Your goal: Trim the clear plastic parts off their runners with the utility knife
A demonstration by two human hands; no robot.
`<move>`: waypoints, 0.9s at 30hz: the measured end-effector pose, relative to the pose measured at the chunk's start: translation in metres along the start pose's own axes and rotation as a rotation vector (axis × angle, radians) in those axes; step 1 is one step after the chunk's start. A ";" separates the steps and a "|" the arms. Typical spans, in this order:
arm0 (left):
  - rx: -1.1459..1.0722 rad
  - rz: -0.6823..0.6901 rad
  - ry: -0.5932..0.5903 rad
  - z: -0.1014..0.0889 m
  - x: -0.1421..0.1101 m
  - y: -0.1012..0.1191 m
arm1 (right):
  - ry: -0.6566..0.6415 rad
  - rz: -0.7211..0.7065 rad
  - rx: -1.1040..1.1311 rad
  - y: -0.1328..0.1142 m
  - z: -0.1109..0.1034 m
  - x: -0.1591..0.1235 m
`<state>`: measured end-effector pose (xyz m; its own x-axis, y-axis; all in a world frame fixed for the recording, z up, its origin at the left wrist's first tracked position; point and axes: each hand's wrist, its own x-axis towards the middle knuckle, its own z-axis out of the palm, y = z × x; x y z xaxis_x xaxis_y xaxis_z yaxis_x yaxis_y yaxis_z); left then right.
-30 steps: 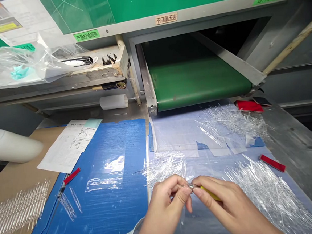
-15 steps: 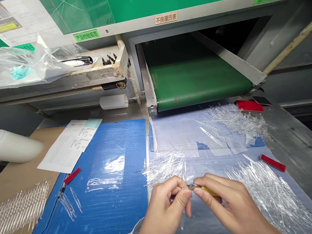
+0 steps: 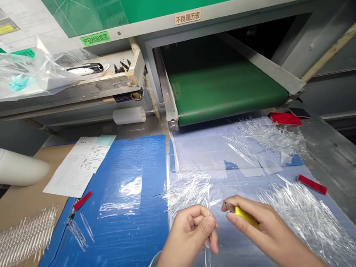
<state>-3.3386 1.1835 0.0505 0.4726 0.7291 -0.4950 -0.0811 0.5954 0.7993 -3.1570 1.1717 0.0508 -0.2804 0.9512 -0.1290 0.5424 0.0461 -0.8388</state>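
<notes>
Plastic piece [image 3: 208,260], clear and slender, hangs below the left hand [image 3: 191,232], whose thumb and forefinger are pinched together on its upper part; the right hand [image 3: 263,225], apart from it, clasps a yellow-handled tool [image 3: 246,217], metal tip near the piece without touching.
</notes>
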 end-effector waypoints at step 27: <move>1.441 -0.001 0.375 -0.043 0.068 -0.033 | 0.162 0.502 -0.589 0.144 -0.083 0.076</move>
<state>-3.3413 1.2278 -0.0238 0.2056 0.9045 -0.3737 0.9412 -0.0782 0.3287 -3.0342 1.2758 -0.0355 0.2032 0.9317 -0.3010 0.9164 -0.2892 -0.2766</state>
